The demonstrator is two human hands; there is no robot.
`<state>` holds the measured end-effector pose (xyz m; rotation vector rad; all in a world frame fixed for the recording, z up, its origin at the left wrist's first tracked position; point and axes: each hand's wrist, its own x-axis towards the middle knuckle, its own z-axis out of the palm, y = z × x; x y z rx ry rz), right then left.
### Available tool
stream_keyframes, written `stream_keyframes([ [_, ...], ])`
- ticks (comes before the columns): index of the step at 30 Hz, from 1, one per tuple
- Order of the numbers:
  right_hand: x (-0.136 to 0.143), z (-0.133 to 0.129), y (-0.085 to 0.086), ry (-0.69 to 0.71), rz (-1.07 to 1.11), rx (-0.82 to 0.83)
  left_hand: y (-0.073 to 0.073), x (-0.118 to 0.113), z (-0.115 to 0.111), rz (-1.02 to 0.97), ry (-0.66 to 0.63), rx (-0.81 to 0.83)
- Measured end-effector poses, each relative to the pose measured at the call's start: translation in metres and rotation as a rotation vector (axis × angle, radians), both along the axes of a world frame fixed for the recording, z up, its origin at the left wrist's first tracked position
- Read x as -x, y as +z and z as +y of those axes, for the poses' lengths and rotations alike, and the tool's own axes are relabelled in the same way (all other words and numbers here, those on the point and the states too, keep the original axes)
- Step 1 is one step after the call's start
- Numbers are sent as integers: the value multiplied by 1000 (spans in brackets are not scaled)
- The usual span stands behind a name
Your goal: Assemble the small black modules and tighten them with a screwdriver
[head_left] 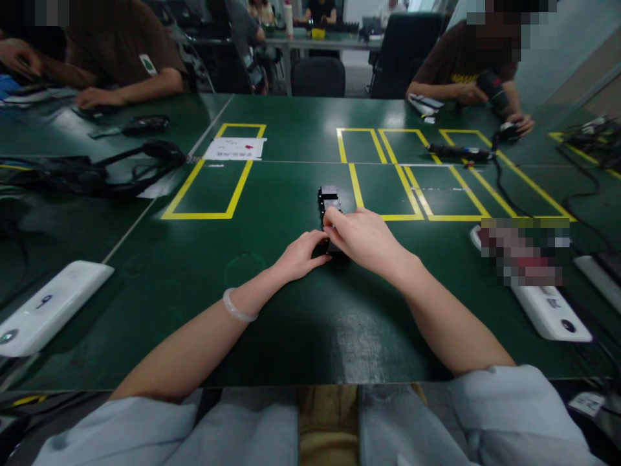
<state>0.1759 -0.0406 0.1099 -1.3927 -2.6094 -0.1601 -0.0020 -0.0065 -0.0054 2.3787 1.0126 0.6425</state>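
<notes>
A small black blocky device [330,193] with grey top faces lies on the green table, pointing away from me. My left hand [301,255] grips the near end from the left, its thumb and fingers closed around the edge. From the right, my right hand [365,238] reaches over the device with its fingers bent and pinched on the middle part. Both hands cover much of the device, and whether a small part sits between my right fingertips cannot be made out.
White numbered cases lie left [58,307] and right [553,314]. Yellow tape outlines [196,215] mark the green table [291,336], with a paper label [235,149] across one. Black cables and straps [140,169] lie left. Two people sit opposite; one holds a dark tool [492,89].
</notes>
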Motion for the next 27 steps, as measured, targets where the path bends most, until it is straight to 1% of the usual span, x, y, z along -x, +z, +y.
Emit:
stream_keyframes([
  [7,0,-2,0,38,48,-16,-1,0,1,-32,-4,-8],
  [10,0,-2,0,43,34,-9,-2,0,1,-16,5,2],
  [14,1,0,-2,15,-19,-40,-2,0,1,3,16,3],
  [18,0,1,-4,32,7,-38,-1,-1,0,-14,16,1],
  [23,1,-3,0,41,42,-15,-2,0,1,-21,9,-5],
  [27,1,-3,2,45,10,-18,-3,0,1,-6,14,2],
])
